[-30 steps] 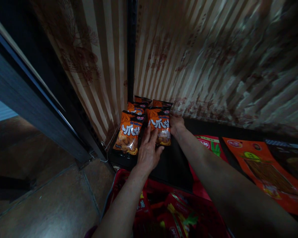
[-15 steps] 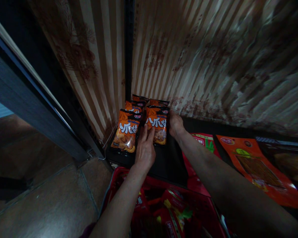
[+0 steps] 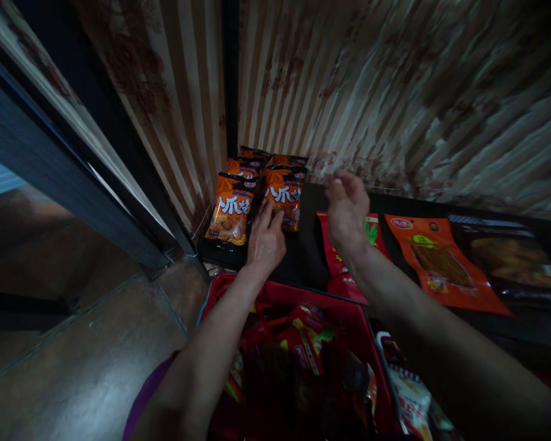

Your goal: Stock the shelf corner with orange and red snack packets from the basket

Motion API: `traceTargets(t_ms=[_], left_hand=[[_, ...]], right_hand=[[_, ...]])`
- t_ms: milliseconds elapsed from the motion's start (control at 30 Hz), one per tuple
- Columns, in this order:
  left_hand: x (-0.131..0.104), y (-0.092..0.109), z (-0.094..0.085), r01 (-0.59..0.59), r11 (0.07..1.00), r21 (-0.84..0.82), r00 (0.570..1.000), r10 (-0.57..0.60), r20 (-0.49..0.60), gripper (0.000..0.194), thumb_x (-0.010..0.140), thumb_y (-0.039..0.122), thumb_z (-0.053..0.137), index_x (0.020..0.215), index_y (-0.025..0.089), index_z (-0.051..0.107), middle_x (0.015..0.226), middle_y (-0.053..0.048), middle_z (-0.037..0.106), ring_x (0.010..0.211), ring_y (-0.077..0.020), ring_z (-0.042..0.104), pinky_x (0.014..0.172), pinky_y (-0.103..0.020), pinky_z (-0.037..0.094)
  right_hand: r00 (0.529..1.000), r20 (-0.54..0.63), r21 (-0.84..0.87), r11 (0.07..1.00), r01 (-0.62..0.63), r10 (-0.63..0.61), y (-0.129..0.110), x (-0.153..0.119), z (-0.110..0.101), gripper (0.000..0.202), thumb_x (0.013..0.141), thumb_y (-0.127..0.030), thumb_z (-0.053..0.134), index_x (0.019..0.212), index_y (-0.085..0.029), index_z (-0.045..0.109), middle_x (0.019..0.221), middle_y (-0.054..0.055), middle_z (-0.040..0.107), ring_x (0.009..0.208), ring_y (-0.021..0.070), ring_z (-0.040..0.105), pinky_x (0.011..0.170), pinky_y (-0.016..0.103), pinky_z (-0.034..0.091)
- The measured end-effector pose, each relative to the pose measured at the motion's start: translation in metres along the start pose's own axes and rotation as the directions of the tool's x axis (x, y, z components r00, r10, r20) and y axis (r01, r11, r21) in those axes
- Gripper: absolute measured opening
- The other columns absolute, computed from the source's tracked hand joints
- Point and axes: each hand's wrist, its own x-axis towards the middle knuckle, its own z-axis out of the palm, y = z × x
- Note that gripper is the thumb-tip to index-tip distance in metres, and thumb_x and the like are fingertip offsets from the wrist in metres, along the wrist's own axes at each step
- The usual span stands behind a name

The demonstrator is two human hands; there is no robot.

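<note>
Straightening 2 rows of orange snack bags (image 3: 282, 195) in the back left corner of a dark shelf (image 3: 305, 263).

We see our left hand (image 3: 265, 240) lying flat and open, fingertips on the lower edge of the right front bag, beside the left front bag (image 3: 230, 211). Our right hand (image 3: 346, 208) hovers above the shelf, loosely open and empty, over a red packet (image 3: 337, 269). An orange packet (image 3: 434, 260) lies further right, and a red basket (image 3: 298, 361) of snacks sits below. To do this well, we judge a light, even push keeps the bags aligned without crushing them.
</note>
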Motion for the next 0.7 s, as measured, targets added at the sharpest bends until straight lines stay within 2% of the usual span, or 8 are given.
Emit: traceTargets(t_ms=[200,333,433,500,567,600,633,700], left_hand=[[-0.018,0.018,-0.024,-0.168,0.98,-0.105,0.983,0.158,-0.094,0.03,0.079,0.002,0.04,0.095,0.015,0.063,0.1,-0.009,0.067,0.098,-0.0171,0.06,0.086,-0.032,0.051],[-0.048,0.037,-0.046,-0.3,0.947,-0.119,0.954,0.298,-0.034,0.025,0.085,0.008,0.038,0.078,0.017,0.061,0.081,-0.006,0.066,0.08,-0.0153,0.058,0.072,-0.028,0.049],[-0.079,0.045,-0.061,-0.363,0.923,-0.128,0.903,0.383,0.195,0.029,0.088,0.013,0.036,0.072,0.017,0.06,0.078,-0.006,0.065,0.075,-0.0151,0.058,0.07,-0.027,0.048],[-0.098,0.043,-0.067,-0.35,0.93,-0.11,0.815,0.36,0.453,0.026,0.087,0.014,0.039,0.076,0.016,0.062,0.08,-0.006,0.065,0.078,-0.0165,0.059,0.072,-0.028,0.049],[-0.115,0.032,-0.068,-0.28,0.959,-0.049,0.647,0.226,0.728,0.023,0.084,0.012,0.043,0.093,0.018,0.064,0.093,-0.007,0.066,0.085,-0.0177,0.061,0.075,-0.029,0.05],[-0.122,0.024,-0.067,-0.238,0.971,-0.01,0.531,0.139,0.836,0.027,0.082,0.011,0.046,0.102,0.019,0.062,0.101,-0.008,0.065,0.091,-0.0186,0.061,0.076,-0.029,0.05],[-0.129,0.014,-0.065,-0.202,0.978,0.057,0.426,0.035,0.904,0.03,0.081,0.01,0.048,0.106,0.019,0.062,0.108,-0.008,0.064,0.099,-0.0201,0.06,0.081,-0.03,0.049],[-0.142,-0.01,-0.059,-0.173,0.977,0.127,0.362,-0.057,0.93,0.032,0.077,0.008,0.053,0.107,0.016,0.062,0.109,-0.012,0.064,0.104,-0.0229,0.059,0.084,-0.032,0.049]], right_hand=[[0.987,0.075,0.099,0.986,0.134,-0.142,-0.09,-0.111,-0.044,0.013,0.089,-0.031,0.054,0.099,-0.024,0.059,0.09,0.003,0.065,0.084,0.0166,0.065,0.084,0.037,0.051],[0.966,0.254,-0.096,0.995,-0.023,0.047,-0.085,-0.174,-0.076,0.013,0.091,-0.03,0.051,0.098,-0.023,0.06,0.076,0.001,0.067,0.071,0.0149,0.065,0.071,0.03,0.052],[0.906,0.356,-0.192,0.966,-0.171,0.231,-0.061,-0.203,-0.086,0.015,0.09,-0.033,0.05,0.093,-0.022,0.06,0.071,0.0,0.066,0.066,0.0153,0.064,0.066,0.029,0.052],[0.86,0.409,-0.236,0.946,-0.224,0.305,-0.043,-0.213,-0.088,0.017,0.088,-0.035,0.049,0.086,-0.021,0.06,0.069,0.001,0.066,0.065,0.0165,0.065,0.065,0.029,0.052],[0.758,0.511,-0.307,0.91,-0.279,0.405,-0.027,-0.218,-0.089,0.019,0.085,-0.034,0.046,0.083,-0.022,0.06,0.07,0.002,0.068,0.064,0.0177,0.066,0.064,0.031,0.053],[0.695,0.56,-0.364,0.888,-0.282,0.451,-0.019,-0.218,-0.089,0.02,0.084,-0.034,0.045,0.085,-0.022,0.061,0.071,0.002,0.07,0.065,0.0186,0.067,0.066,0.032,0.053],[0.646,0.592,-0.431,0.867,-0.25,0.481,-0.013,-0.218,-0.09,0.021,0.083,-0.033,0.045,0.085,-0.022,0.063,0.074,0.003,0.071,0.067,0.0197,0.068,0.068,0.033,0.053],[0.603,0.624,-0.54,0.832,-0.127,0.497,-0.004,-0.217,-0.093,0.022,0.082,-0.031,0.046,0.088,-0.022,0.066,0.08,0.005,0.073,0.074,0.0218,0.069,0.073,0.035,0.052]])
